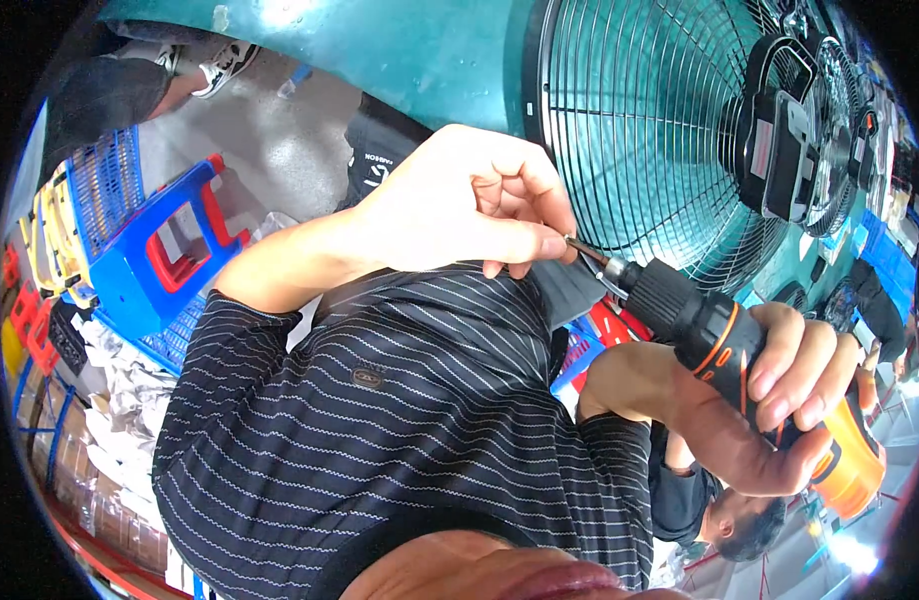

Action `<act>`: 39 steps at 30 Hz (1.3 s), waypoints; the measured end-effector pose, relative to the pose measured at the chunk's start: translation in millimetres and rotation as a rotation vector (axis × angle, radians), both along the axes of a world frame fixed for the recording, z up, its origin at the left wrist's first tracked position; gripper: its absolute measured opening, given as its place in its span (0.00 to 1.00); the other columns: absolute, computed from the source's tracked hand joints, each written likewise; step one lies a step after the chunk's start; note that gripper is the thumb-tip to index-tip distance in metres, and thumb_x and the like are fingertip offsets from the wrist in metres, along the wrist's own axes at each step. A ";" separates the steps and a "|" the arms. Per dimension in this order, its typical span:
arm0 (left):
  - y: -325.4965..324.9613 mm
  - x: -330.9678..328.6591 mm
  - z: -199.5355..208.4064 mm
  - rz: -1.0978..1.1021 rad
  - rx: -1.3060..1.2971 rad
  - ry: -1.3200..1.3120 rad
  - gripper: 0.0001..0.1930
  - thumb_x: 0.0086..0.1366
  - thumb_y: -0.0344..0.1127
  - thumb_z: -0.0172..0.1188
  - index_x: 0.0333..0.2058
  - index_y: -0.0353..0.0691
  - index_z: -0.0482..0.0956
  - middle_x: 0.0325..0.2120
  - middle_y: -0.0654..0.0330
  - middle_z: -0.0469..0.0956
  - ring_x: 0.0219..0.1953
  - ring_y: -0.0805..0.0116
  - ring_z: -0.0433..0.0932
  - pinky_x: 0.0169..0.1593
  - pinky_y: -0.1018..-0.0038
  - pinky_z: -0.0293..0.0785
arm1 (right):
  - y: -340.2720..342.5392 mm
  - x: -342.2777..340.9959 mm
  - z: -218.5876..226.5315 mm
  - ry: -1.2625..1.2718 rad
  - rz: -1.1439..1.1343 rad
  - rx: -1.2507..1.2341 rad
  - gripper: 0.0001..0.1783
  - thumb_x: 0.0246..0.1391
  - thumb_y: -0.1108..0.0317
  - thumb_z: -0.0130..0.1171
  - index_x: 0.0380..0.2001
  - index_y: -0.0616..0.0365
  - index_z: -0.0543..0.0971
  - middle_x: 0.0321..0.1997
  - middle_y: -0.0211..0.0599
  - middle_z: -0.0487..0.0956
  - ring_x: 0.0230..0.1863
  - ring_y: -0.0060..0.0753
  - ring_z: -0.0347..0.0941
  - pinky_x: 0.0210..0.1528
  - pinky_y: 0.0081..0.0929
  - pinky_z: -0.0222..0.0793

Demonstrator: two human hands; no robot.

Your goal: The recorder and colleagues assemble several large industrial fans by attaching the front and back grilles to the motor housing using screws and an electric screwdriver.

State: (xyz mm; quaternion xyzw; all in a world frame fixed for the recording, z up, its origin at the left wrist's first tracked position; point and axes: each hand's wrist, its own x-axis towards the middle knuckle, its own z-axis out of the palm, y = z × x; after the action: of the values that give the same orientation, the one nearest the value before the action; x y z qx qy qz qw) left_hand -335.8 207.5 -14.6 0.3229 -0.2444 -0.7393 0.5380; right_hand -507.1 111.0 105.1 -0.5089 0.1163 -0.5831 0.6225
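A fan assembly workshop: rows of caged fans (670,130), stacked crates (90,210), concrete floor (280,140).

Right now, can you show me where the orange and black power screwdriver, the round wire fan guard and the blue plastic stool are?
orange and black power screwdriver (725,345), head view, black collar.
round wire fan guard (640,120), head view, wire bars.
blue plastic stool (130,270), head view, side panel.

One orange-and-black power screwdriver (750,370), two hands on it, one round fan guard (670,130) just above, one blue stool (165,245) well left.

Bright, even light; glare on floor (280,150), lower right; heavy fisheye bend, dark rim; sharp.
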 end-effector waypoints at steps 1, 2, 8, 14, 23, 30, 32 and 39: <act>0.1 1.4 0.5 -0.017 0.036 -0.037 0.05 0.59 0.20 0.63 0.34 0.32 0.78 0.32 0.52 0.81 0.23 0.75 0.78 0.25 0.82 0.73 | -0.3 2.3 -1.0 -0.013 -0.017 0.014 0.20 0.48 0.72 0.59 0.43 0.65 0.66 0.27 0.32 0.70 0.20 0.18 0.66 0.23 0.16 0.64; 0.2 3.2 0.4 -0.006 0.028 -0.065 0.05 0.59 0.21 0.63 0.34 0.32 0.78 0.32 0.52 0.81 0.24 0.76 0.78 0.26 0.82 0.73 | -0.8 5.3 -1.8 -0.028 -0.034 0.027 0.19 0.47 0.72 0.59 0.42 0.65 0.66 0.27 0.32 0.70 0.20 0.18 0.66 0.23 0.16 0.64; -6.8 21.9 -9.8 0.287 -0.301 -0.591 0.10 0.52 0.18 0.69 0.31 0.36 0.78 0.32 0.57 0.80 0.27 0.79 0.74 0.29 0.83 0.69 | -6.5 29.6 -8.1 -0.019 -0.043 0.012 0.20 0.48 0.68 0.58 0.44 0.65 0.67 0.27 0.32 0.70 0.20 0.20 0.65 0.23 0.19 0.63; -29.6 44.9 -23.4 0.657 -0.507 -1.241 0.21 0.39 0.30 0.80 0.23 0.40 0.70 0.21 0.62 0.69 0.22 0.71 0.67 0.24 0.77 0.63 | -7.9 53.0 -19.5 0.217 -0.013 -0.190 0.22 0.50 0.65 0.59 0.46 0.63 0.70 0.30 0.33 0.70 0.23 0.24 0.66 0.26 0.25 0.63; -34.6 47.2 -23.8 0.654 -0.494 -1.365 0.24 0.35 0.37 0.79 0.19 0.42 0.65 0.18 0.62 0.64 0.19 0.64 0.66 0.21 0.72 0.62 | -8.3 63.3 -24.4 0.274 0.022 -0.280 0.22 0.50 0.66 0.59 0.48 0.62 0.70 0.31 0.33 0.69 0.22 0.24 0.65 0.25 0.25 0.62; -33.1 43.6 -17.9 0.576 -0.503 -1.362 0.23 0.35 0.39 0.77 0.18 0.42 0.66 0.18 0.62 0.62 0.18 0.62 0.65 0.21 0.70 0.61 | -4.6 58.0 -24.6 0.265 0.024 -0.245 0.23 0.50 0.65 0.60 0.48 0.62 0.70 0.31 0.32 0.68 0.21 0.23 0.65 0.25 0.24 0.62; -33.4 43.7 -19.0 0.574 -0.510 -1.351 0.23 0.34 0.40 0.77 0.18 0.42 0.66 0.18 0.62 0.62 0.18 0.62 0.66 0.22 0.70 0.61 | -4.9 57.5 -24.5 0.276 0.012 -0.262 0.23 0.50 0.65 0.60 0.48 0.62 0.70 0.30 0.32 0.68 0.21 0.23 0.65 0.25 0.23 0.62; -33.2 40.6 -23.5 0.603 -0.533 -1.351 0.23 0.35 0.41 0.76 0.18 0.42 0.67 0.19 0.61 0.63 0.19 0.61 0.66 0.22 0.69 0.61 | -6.9 58.3 -24.4 0.280 0.011 -0.248 0.22 0.50 0.67 0.60 0.48 0.63 0.70 0.31 0.32 0.68 0.22 0.23 0.65 0.26 0.23 0.61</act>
State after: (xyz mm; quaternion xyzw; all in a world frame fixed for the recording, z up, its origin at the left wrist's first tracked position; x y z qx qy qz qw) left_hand -295.1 174.3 -38.1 0.6149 -0.5895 -0.1212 0.5097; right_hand -448.8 104.2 80.7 -0.6586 0.1262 -0.5131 0.5358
